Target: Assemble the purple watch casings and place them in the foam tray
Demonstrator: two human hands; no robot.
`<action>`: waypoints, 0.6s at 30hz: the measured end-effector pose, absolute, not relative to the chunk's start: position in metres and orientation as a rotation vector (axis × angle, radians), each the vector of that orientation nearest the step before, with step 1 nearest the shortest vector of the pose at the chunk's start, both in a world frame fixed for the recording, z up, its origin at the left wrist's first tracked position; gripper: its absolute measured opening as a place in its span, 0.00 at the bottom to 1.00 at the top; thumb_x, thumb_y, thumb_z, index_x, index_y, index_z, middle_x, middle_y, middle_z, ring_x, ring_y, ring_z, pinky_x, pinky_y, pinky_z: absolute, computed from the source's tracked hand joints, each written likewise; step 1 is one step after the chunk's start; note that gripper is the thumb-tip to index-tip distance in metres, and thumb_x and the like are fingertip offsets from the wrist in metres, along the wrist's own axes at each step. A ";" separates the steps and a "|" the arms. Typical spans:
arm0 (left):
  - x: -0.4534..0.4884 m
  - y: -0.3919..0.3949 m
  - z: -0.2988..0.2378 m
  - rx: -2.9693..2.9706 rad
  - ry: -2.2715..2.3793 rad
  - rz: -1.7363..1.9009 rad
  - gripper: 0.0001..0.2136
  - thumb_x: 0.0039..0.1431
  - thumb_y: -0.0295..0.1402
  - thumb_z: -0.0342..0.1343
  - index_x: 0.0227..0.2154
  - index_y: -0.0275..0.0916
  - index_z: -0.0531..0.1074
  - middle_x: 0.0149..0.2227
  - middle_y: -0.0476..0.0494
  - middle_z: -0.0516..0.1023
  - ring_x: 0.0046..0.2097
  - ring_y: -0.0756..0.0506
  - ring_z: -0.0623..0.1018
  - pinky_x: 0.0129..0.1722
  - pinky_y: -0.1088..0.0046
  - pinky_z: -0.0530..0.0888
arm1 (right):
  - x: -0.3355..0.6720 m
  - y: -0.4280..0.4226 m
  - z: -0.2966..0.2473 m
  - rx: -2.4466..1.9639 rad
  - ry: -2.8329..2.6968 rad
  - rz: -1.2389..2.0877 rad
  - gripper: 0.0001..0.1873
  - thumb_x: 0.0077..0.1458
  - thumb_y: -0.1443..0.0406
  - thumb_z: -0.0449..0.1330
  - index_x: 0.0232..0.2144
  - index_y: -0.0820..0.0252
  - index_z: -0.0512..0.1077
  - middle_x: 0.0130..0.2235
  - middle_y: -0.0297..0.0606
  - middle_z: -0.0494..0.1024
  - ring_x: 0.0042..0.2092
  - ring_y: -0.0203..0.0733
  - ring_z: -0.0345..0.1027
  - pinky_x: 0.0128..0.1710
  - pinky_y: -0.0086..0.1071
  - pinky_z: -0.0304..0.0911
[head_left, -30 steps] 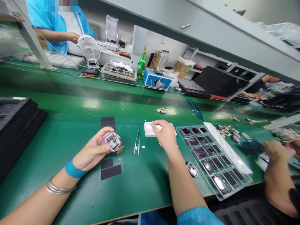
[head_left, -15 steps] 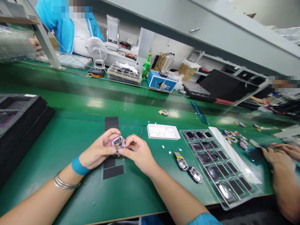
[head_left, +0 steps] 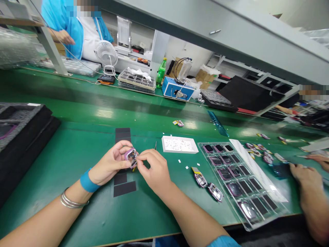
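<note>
My left hand (head_left: 116, 158) is closed around a small purple-rimmed device housing (head_left: 131, 157), its open side with circuit parts facing up and to the right. At the right edge of the housing, my right hand (head_left: 153, 168) has thumb and forefinger pinched together; whatever lies between them is too small to make out. Beneath the hands lie dark rectangular sheets (head_left: 124, 189) on the green bench. A pair of tweezers (head_left: 155, 145) shows partly behind my right hand. Two similar opened housings (head_left: 215, 192) rest to the right, one with a yellow-edged flap.
A white box (head_left: 180, 144) holds tiny pieces. Right of it lies a clear tray (head_left: 245, 224) with screens and dark sheets. Black foam cases (head_left: 31, 151) stand at left. A co-worker's hand (head_left: 305, 176) works at far right; another person (head_left: 74, 31) sits across the bench.
My left hand has tilted the housing to face more rightward. My right hand has turned, drawing its fingers to the housing's right edge. The person across has raised a hand.
</note>
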State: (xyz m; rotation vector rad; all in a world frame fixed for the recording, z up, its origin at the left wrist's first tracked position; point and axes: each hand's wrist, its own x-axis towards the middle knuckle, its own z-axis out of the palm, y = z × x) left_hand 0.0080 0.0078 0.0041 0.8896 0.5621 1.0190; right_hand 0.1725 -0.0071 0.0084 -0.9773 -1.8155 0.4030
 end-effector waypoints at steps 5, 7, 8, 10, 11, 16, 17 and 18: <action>0.005 0.009 0.006 0.870 0.568 1.037 0.20 0.42 0.27 0.67 0.39 0.40 0.66 0.34 0.46 0.75 0.32 0.49 0.76 0.32 0.76 0.74 | 0.174 0.000 0.007 -1.012 -1.467 1.149 0.11 0.51 0.63 0.61 0.38 0.57 0.69 0.41 0.40 0.74 0.43 0.41 0.69 0.41 0.37 0.68; 0.002 0.010 0.007 0.854 0.577 1.062 0.20 0.43 0.27 0.67 0.39 0.40 0.67 0.35 0.45 0.76 0.35 0.48 0.77 0.33 0.76 0.74 | 0.174 0.003 0.004 -0.917 -1.213 1.701 0.21 0.45 0.61 0.66 0.42 0.57 0.67 0.40 0.38 0.75 0.40 0.39 0.72 0.40 0.36 0.69; -0.001 0.011 0.007 0.841 0.584 1.074 0.19 0.43 0.28 0.67 0.39 0.40 0.67 0.35 0.45 0.76 0.36 0.47 0.77 0.35 0.76 0.75 | 0.174 0.004 0.003 -0.882 -1.121 1.907 0.23 0.42 0.62 0.68 0.41 0.59 0.68 0.37 0.37 0.76 0.38 0.39 0.73 0.40 0.36 0.69; -0.006 0.014 0.008 0.803 0.601 1.097 0.18 0.44 0.28 0.66 0.39 0.41 0.68 0.37 0.45 0.77 0.40 0.45 0.78 0.39 0.73 0.76 | 0.175 0.006 0.002 -0.872 -1.011 2.112 0.22 0.36 0.63 0.71 0.35 0.62 0.69 0.33 0.34 0.76 0.34 0.38 0.74 0.41 0.36 0.69; -0.008 0.016 0.009 0.780 0.610 1.110 0.18 0.45 0.29 0.66 0.39 0.42 0.68 0.37 0.45 0.77 0.42 0.44 0.78 0.40 0.71 0.76 | 0.176 0.007 0.002 -0.880 -0.975 2.118 0.20 0.36 0.63 0.71 0.33 0.63 0.70 0.31 0.33 0.75 0.33 0.37 0.74 0.41 0.36 0.69; -0.012 0.020 0.008 0.722 0.735 0.994 0.18 0.47 0.28 0.64 0.43 0.40 0.71 0.37 0.43 0.78 0.38 0.44 0.80 0.33 0.75 0.78 | 0.180 0.007 0.011 -0.938 -1.015 1.699 0.14 0.43 0.63 0.67 0.34 0.61 0.74 0.29 0.32 0.76 0.29 0.33 0.72 0.37 0.31 0.69; -0.011 0.019 0.007 0.733 0.758 0.923 0.17 0.48 0.27 0.63 0.43 0.39 0.72 0.37 0.42 0.78 0.37 0.45 0.80 0.32 0.76 0.78 | 0.181 0.006 0.013 -0.945 -1.067 1.621 0.14 0.43 0.63 0.66 0.36 0.60 0.74 0.28 0.32 0.76 0.28 0.33 0.71 0.35 0.30 0.69; -0.009 0.019 0.006 0.747 0.767 0.854 0.16 0.49 0.27 0.63 0.43 0.38 0.73 0.37 0.41 0.78 0.35 0.45 0.80 0.32 0.76 0.78 | 0.181 0.006 0.015 -0.943 -1.110 1.578 0.14 0.44 0.64 0.66 0.36 0.59 0.75 0.27 0.31 0.76 0.27 0.32 0.70 0.34 0.28 0.68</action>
